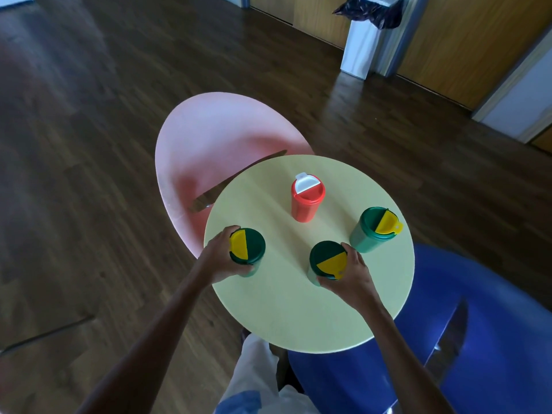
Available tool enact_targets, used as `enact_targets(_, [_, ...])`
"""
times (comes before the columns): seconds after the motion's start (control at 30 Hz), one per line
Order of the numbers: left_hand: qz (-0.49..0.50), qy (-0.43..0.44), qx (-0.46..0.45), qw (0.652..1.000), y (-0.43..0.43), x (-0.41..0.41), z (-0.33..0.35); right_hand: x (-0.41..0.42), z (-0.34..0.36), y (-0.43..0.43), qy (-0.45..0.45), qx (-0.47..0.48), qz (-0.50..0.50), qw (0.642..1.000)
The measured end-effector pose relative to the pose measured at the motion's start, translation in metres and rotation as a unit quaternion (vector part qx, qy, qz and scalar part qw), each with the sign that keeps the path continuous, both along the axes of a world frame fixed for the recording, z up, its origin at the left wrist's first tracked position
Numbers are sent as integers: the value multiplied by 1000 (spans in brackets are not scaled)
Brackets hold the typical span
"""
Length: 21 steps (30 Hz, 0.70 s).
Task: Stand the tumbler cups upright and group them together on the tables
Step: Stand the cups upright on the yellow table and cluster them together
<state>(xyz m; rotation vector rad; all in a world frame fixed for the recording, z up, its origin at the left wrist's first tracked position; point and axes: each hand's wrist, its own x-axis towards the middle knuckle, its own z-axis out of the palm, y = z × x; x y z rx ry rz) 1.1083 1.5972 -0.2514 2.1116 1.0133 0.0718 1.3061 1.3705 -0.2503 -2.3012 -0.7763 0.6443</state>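
Note:
Several tumbler cups stand upright on the round pale yellow table (286, 318). My left hand (218, 258) is wrapped around a green tumbler with a green and yellow lid (249, 248) near the table's left edge. My right hand (354, 277) grips a second green tumbler (325, 258) at the middle front. A third green tumbler (373, 230) stands free at the right. A red tumbler with a white flip lid (306, 198) stands alone toward the back.
A lower pink round table (209, 138) sits behind and left of the yellow one. A blue round table (493, 324) lies lower at the right. A metal bin with a dark bag (367, 40) stands by the wooden wall. Dark wood floor surrounds everything.

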Motion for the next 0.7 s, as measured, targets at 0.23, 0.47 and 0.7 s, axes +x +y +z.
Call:
enact_targets(0.23, [69, -81, -23, 994, -23, 66, 6, 24, 10, 23, -5, 27, -9, 1000])
enact_targets(0.47, [97, -66, -5, 993, -41, 106, 3, 39, 10, 42, -19, 17, 3, 1000])
enact_targets(0.7, [72, -53, -15, 996, -40, 97, -8, 41, -4, 37, 7, 10, 0, 1000])
